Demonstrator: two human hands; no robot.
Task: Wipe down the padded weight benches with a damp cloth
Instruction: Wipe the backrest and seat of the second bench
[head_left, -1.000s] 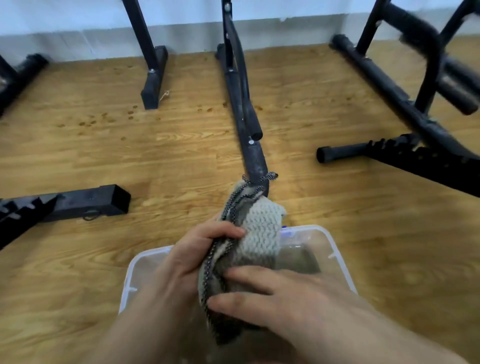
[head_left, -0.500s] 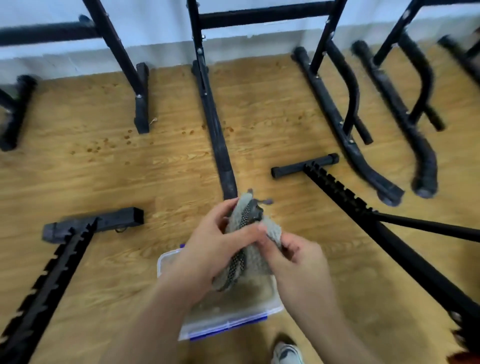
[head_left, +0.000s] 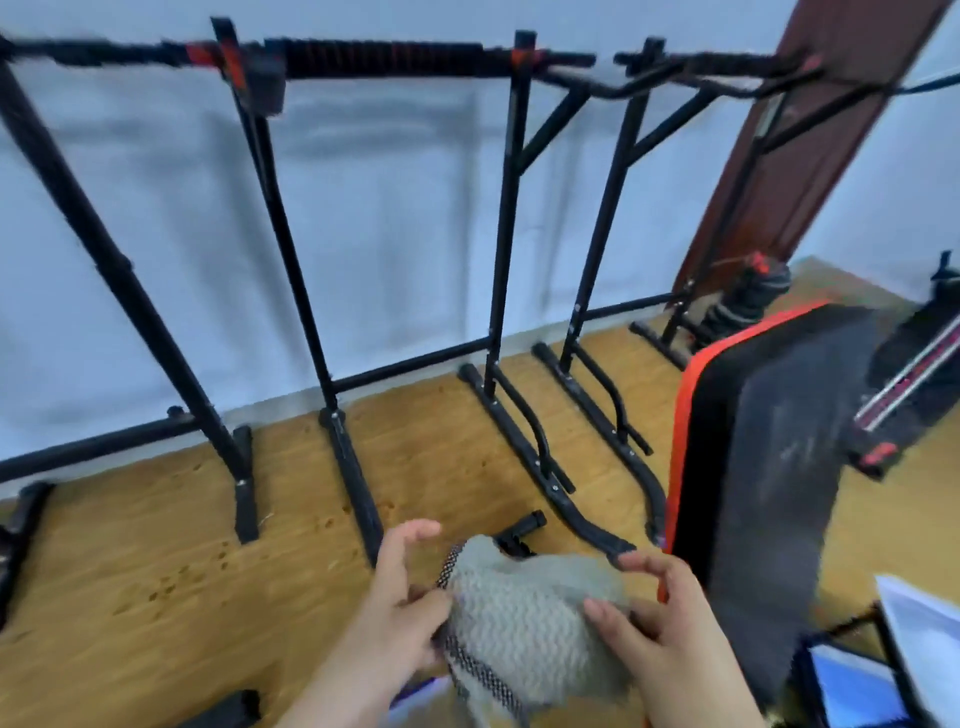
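A grey knitted cloth with a dark speckled edge is spread between both hands at the bottom centre. My left hand pinches its left edge with the thumb, fingers lifted. On the cloth's right side, my right hand grips it with curled fingers. A black padded weight bench with an orange-red rim stands tilted just right of my hands, its pad dusty and streaked.
Black steel racks with floor feet line the blue-grey wall on a wooden floor. A brown board leans at the right. More black and red equipment sits at the far right. A white and blue object lies bottom right.
The view has risen from the floor and water tub to the racks and wall. The cloth came up out of the tub and is now spread wider between both hands.
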